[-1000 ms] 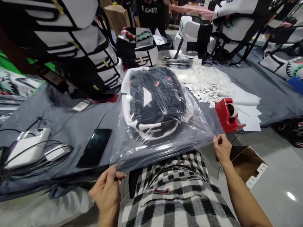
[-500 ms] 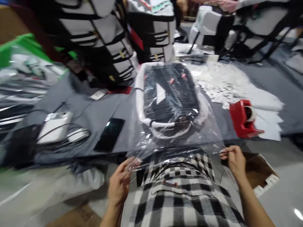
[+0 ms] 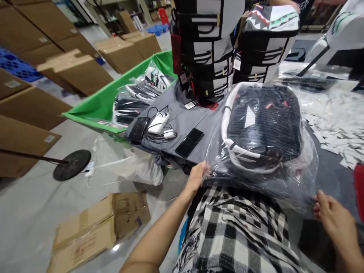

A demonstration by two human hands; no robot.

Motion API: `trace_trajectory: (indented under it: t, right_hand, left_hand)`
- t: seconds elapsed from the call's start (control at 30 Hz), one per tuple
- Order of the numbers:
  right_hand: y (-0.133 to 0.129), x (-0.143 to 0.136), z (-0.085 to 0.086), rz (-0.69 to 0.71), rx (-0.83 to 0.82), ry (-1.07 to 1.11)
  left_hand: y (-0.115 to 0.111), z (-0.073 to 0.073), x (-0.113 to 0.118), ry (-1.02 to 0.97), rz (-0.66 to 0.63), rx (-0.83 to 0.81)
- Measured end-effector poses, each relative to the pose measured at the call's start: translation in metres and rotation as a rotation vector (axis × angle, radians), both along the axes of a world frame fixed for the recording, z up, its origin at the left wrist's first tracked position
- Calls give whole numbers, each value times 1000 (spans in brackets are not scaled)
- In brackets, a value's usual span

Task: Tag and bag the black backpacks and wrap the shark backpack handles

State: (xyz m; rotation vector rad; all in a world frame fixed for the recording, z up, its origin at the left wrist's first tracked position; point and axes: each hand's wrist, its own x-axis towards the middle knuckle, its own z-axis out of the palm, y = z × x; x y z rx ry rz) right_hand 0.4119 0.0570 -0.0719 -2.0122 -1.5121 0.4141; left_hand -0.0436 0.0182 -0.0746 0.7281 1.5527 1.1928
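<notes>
A black and white backpack lies inside a clear plastic bag on the grey-covered table, its ribbed back panel facing up. My left hand pinches the near left corner of the bag. At the near right corner, the fingers of my right hand are closed on the bag's edge. The film spreads between both hands, just above my checked shirt. A black phone rests on the table to the left of the bag.
Stacked backpacks stand behind the bag. A white device with cables lies left of the phone. The green bin holds bagged items. White paper pieces cover the table at right, near a red object. Flattened cardboard is on the floor.
The view has swung left, bringing in the green bin and cartons. Both hands still hold the bag's corners; the film now reaches nearer the table edge and looks slacker.
</notes>
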Motion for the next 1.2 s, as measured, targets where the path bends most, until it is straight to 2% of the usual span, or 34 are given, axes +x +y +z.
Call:
trace_trajectory:
  t: [0.1,0.17,0.27,0.33,0.43,0.5,0.7,0.83,0.93,1.0,1.13,1.2]
  right_hand:
    - [-7,-32,12,-85,-194,-322]
    - [-9,-48,17,-59,-160,-396]
    - [-6,-48,16,-55,-70,-303]
    - [-3,-38,14,-96,-51,-76]
    - [1,-26,13,-174,-74,360]
    - [2,-26,12,-222,-59,512]
    - [0,-36,11,-238,96,381]
    - [-5,-22,17,-145,50,664]
    - [-8,-10,21,-49,-25,899]
    - [-11,-5,20,-26,-46,1004]
    - [-19,-1,12,-40,8,1107]
    - [-24,2,9,-17,24,1085]
  left_hand:
    - [-1,0,11,210,33,88]
    - [-2,0,12,433,46,143]
    - [-4,-1,4,726,42,202]
    - [-2,-3,-5,777,29,204]
    - [2,-6,-14,672,60,158]
    - [5,-6,-14,598,114,151]
    - [3,1,-19,411,145,205]
    - [6,5,-29,144,204,214]
    - [12,7,-32,-27,277,142]
    - [14,6,-32,-130,281,86]
    - [10,-3,-34,-284,238,58]
    - [6,-10,-37,-267,185,109]
